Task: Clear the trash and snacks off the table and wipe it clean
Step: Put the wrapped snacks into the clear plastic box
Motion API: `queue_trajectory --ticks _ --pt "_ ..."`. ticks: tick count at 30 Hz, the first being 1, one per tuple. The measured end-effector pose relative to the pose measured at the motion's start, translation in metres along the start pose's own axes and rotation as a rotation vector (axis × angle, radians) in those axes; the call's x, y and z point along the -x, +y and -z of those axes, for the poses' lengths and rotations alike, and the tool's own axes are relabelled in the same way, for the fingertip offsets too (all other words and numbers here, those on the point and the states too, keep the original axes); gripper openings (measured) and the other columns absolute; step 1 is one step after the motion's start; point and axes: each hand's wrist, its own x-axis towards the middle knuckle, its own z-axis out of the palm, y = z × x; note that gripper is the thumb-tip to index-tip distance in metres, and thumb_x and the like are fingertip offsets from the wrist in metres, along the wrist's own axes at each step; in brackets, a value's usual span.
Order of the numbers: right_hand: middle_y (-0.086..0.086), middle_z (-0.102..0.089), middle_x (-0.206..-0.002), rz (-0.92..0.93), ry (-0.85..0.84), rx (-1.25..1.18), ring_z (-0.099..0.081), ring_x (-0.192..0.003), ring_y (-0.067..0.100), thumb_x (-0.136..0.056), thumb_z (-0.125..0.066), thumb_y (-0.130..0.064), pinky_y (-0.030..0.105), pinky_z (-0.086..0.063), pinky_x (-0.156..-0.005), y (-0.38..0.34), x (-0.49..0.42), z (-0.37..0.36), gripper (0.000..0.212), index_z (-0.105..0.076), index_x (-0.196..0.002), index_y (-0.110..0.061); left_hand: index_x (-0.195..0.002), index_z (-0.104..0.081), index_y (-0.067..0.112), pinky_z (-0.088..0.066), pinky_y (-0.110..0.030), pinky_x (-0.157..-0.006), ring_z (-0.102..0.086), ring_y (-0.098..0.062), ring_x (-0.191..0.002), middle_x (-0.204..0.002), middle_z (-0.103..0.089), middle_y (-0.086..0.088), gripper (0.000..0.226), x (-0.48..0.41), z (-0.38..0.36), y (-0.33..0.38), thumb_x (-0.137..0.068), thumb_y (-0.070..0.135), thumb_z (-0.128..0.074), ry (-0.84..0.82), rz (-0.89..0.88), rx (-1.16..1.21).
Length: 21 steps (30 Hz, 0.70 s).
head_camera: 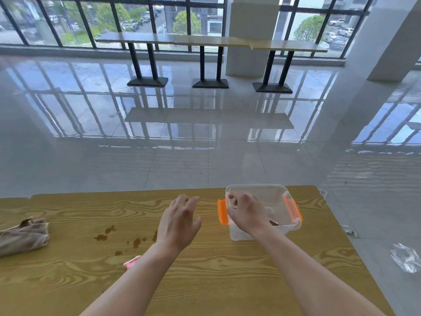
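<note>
Container: lower right of frame, on table; light, rigid, slippery, best gripped at orange latches | right hand: curled over rim, contents unclear | left hand: spread, empty.

Right hand reaches into the clear container; left hand hovers open over the stained table.

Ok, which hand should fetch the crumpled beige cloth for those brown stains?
Left. The left hand hovers open beside the brown stains, nearer the crumpled beige cloth; the right hand is over the clear orange-latched plastic box.
</note>
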Motion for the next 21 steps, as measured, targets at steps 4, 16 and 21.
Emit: queue_trajectory --ticks 4,16,21 --pt "0.006 -0.067 -0.11 0.05 -0.03 -0.001 -0.061 -0.106 0.028 -0.088 -0.063 -0.023 0.036 -0.049 -0.087 -0.029 0.005 -0.014 0.034 -0.065 -0.122 -0.018 -0.133 -0.055 0.021 -0.051 -0.037 -0.08 -0.058 -0.026 -0.106 -0.116 -0.059 -0.005 0.054 0.021 0.02 -0.031 -0.081 0.028 -0.07 0.01 0.045 -0.028" --pt "0.003 -0.065 -0.112 0.208 -0.193 -0.008 -0.062 -0.101 0.021 -0.088 -0.062 -0.025 0.029 -0.044 -0.077 -0.105 0.039 -0.088 0.037 -0.062 -0.125 -0.019 -0.139 -0.051 0.022 -0.049 -0.031 -0.08 -0.056 -0.022 -0.109 -0.121 -0.058 -0.002 0.055 0.097 0.049 -0.119 -0.085 0.017 -0.059 -0.058 0.3 -0.054" --pt "0.003 -0.064 -0.114 0.257 -0.319 -0.008 -0.059 -0.105 0.021 -0.089 -0.064 -0.023 0.026 -0.043 -0.083 -0.122 0.065 -0.132 0.038 -0.061 -0.127 -0.019 -0.138 -0.049 0.027 -0.047 -0.03 -0.083 -0.054 -0.019 -0.11 -0.123 -0.057 0.001 0.054 0.127 0.037 -0.148 -0.085 0.02 -0.056 -0.167 0.389 -0.052"
